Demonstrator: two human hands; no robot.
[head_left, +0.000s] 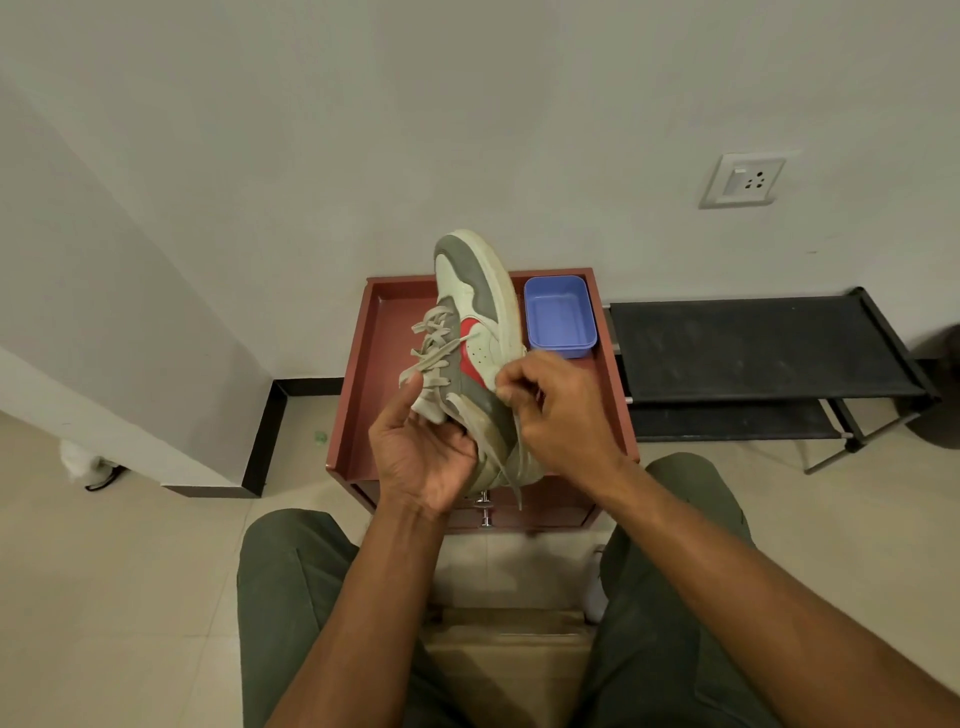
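The shoe (478, 312) is being held in the air above the counter (374, 364) and is not touching it. The toe is being pointed up and away and the sole turned to the right, so that the laced front is being presented to the person.

The left hand (421, 457) is being used as the support. Its fingers are being curled under the heel end, and the thumb (402, 400) is being laid up against the tongue side, next to the lower crossings. This grip is judged to be steadying the shoe while the other hand is working.

The right hand (556, 410) is being closed in a pinch, with its fingers (511, 382) being pressed together on the lace (436, 343) near the top eyelets on the shoe's outer side. One free end is being left to hang below the heel. Whether the lace is being drawn out or fed in cannot be told. The lower crossings are lying loose but threaded, so the work is judged to be at an early stage.

A blue tub (560, 317) is being kept on the counter, open side up, just right of the shoe and within easy reach. A black rack (753, 343) is standing beside the counter on the right.
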